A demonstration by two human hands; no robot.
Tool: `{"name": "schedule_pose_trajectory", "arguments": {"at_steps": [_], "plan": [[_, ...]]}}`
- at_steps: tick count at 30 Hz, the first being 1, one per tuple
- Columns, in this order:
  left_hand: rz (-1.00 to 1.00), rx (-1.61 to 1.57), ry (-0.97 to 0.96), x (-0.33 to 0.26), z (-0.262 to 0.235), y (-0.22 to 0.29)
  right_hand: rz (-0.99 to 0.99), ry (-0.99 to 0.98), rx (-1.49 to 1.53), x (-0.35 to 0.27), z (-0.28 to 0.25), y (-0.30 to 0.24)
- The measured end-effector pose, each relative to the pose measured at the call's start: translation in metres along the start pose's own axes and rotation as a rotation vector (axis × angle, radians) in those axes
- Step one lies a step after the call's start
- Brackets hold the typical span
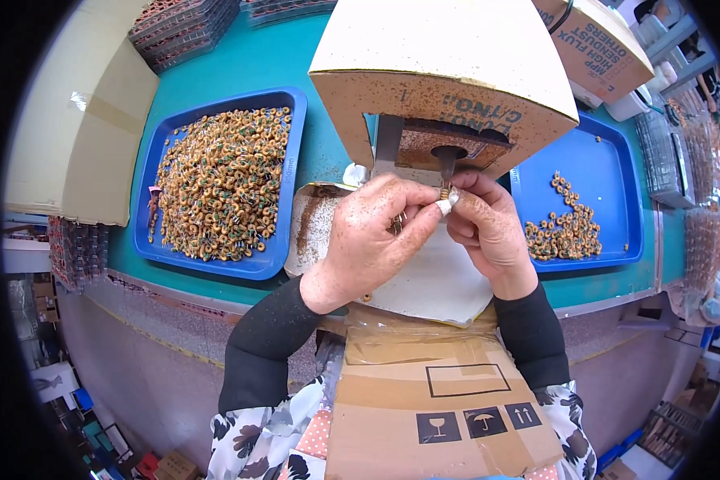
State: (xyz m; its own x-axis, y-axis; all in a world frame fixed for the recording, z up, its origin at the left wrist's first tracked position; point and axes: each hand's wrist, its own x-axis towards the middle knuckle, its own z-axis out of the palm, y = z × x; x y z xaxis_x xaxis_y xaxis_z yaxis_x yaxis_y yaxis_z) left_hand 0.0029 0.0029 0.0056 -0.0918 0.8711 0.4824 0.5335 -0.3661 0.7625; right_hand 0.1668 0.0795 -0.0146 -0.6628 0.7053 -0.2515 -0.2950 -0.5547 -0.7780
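Starting left: blue left tray (294, 192) heaped with wound rings (220, 184), small marking on rim. Your left hand (368, 228) pinches coppery ring (445, 194) with thumb and forefinger; your right hand (492, 228) pinches same ring opposite. Ring at dark spindle (448, 164) tip; contact unclear. Step, by judgement: presenting ring to spindle; next move calls for steady fingertips. Blue right tray (616, 168): fewer rings. Near carton (440, 392): glass, umbrella, arrow symbols. Carton hood (448, 40), far-right carton (600, 48): dark lettering.

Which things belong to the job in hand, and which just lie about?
Likely job:
left hand
right hand
small coppery piece
dark tapered metal spindle
blue rectangular plastic trays

Seemingly lying about:
brown cardboard box, upper right
crumpled translucent plastic bag
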Motion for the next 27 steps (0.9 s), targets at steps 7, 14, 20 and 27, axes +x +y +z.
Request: {"name": "schedule_pose_trajectory", "arguments": {"at_steps": [7, 14, 20, 27], "plan": [[0.022, 0.025, -0.002, 0.003, 0.001, 0.002, -0.001, -0.002, 0.053, 0.000, 0.000, -0.002], [0.032, 0.014, -0.022, 0.010, -0.001, -0.001, -0.033, 0.034, 0.070, 0.000, 0.004, 0.001], [-0.022, 0.010, -0.013, 0.010, -0.001, 0.001, -0.048, 0.059, 0.073, 0.000, 0.006, 0.003], [-0.003, 0.011, -0.025, 0.006, -0.002, 0.003, -0.019, 0.007, 0.057, -0.001, 0.002, 0.000]]}}
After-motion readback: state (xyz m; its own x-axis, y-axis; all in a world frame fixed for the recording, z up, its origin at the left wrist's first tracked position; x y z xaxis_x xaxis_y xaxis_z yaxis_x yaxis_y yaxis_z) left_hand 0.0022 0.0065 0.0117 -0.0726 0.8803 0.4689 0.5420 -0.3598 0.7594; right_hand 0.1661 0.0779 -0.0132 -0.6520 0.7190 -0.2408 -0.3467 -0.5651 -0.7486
